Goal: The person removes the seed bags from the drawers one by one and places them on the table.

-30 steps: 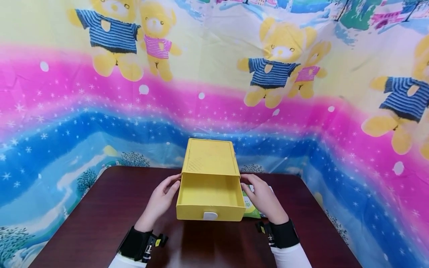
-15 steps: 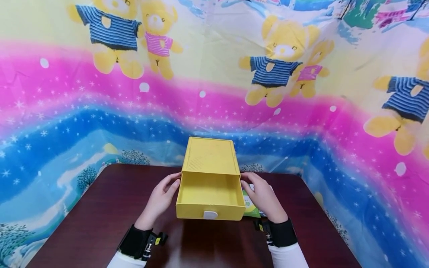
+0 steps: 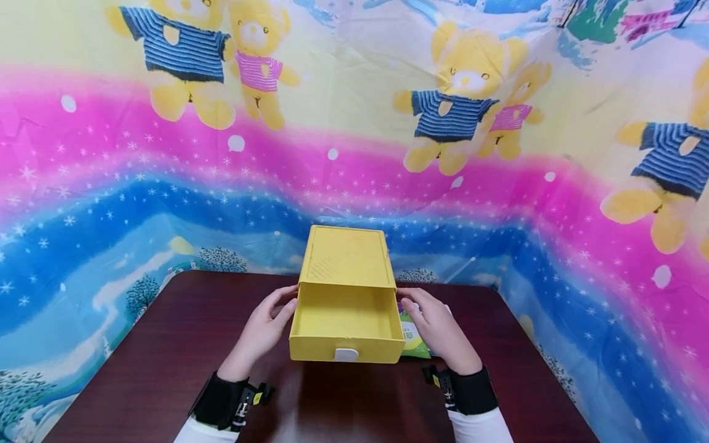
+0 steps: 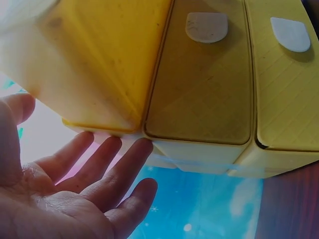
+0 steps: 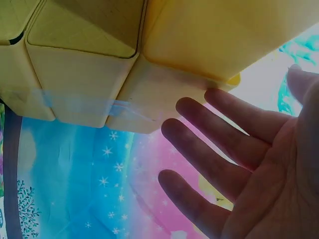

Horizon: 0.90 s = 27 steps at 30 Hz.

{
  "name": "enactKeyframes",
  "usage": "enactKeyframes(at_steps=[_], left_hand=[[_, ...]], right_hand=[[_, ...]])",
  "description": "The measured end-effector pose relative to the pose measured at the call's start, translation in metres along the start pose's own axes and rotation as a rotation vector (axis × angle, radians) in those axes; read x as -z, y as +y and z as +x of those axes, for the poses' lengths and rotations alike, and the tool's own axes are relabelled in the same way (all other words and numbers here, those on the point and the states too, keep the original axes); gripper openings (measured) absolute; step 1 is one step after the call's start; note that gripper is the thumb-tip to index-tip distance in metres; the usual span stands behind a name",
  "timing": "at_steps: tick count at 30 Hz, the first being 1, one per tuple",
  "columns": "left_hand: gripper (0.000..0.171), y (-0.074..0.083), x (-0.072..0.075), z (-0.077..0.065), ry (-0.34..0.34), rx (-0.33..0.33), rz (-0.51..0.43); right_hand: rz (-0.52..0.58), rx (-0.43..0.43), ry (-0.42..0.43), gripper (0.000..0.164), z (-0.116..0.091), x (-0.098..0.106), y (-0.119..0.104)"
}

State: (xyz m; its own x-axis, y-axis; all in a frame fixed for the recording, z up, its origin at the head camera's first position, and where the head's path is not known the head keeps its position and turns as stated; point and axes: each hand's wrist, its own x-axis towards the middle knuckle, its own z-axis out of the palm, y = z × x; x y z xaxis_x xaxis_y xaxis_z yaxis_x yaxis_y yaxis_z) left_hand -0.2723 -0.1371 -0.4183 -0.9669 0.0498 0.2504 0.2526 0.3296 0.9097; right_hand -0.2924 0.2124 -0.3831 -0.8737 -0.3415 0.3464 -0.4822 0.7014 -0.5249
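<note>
Nearest you, dark straps sit on both wrists, the left one [image 3: 220,401] and the right one [image 3: 472,391], above the dark red worktop [image 3: 188,344]. Just beyond, the top drawer [image 3: 316,349] juts toward you, pulled well out, with a white tab [image 3: 346,355] on its front. Below it, the wrist views show the middle drawer [image 4: 202,84] and the bottom drawer [image 4: 286,84], both sitting in the stack.

Your left hand [image 3: 264,332] and right hand [image 3: 439,323] flank the yellow cabinet [image 3: 349,258], which stands upright in front of you. Each grip is spread, its fingers loosely bent and fingertips at the side wall; you pinch nothing, and whether you are pressing can't be told. A green packet [image 3: 415,344] lies beside the cabinet, partly behind your right hand.

The cabinet looks like thin plastic: probably light, fairly stiff, a little slippery on its smooth sides, and apt to flex if squeezed hard. With the drawer out, the weight likely leans toward you. Hold the outer shell low on both side walls; for the drawer itself, take the tab or front panel. Clear tape [image 5: 119,107] crosses the side.

Farthest back hangs a bear-print curtain [image 3: 354,123].
</note>
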Motion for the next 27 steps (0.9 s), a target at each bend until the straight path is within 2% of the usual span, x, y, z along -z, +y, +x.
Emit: enactKeyframes(at_steps=[6, 11, 14, 18, 23, 27], left_hand=[[0.049, 0.004, 0.006, -0.003, -0.047, -0.020, 0.038], [0.056, 0.004, 0.014, -0.007, -0.171, -0.109, 0.043], [0.068, 0.001, 0.018, -0.009, -0.250, -0.156, 0.047], [0.082, -0.005, 0.021, -0.010, -0.311, -0.199, 0.042], [0.094, -0.009, 0.023, -0.009, -0.350, -0.244, 0.039], [0.098, -0.012, 0.025, -0.007, -0.368, -0.266, 0.045]], right_hand=[[0.093, 0.019, -0.100, 0.049, -0.006, 0.006, 0.004], [0.154, 0.026, -0.177, 0.063, -0.009, 0.006, 0.007], [0.170, 0.029, -0.193, 0.072, -0.009, 0.006, 0.007], [0.167, 0.053, -0.201, 0.078, -0.009, 0.006, 0.008], [0.188, 0.091, -0.224, 0.076, -0.010, 0.007, 0.011], [0.213, 0.105, -0.231, 0.077, -0.011, 0.009, 0.011]])
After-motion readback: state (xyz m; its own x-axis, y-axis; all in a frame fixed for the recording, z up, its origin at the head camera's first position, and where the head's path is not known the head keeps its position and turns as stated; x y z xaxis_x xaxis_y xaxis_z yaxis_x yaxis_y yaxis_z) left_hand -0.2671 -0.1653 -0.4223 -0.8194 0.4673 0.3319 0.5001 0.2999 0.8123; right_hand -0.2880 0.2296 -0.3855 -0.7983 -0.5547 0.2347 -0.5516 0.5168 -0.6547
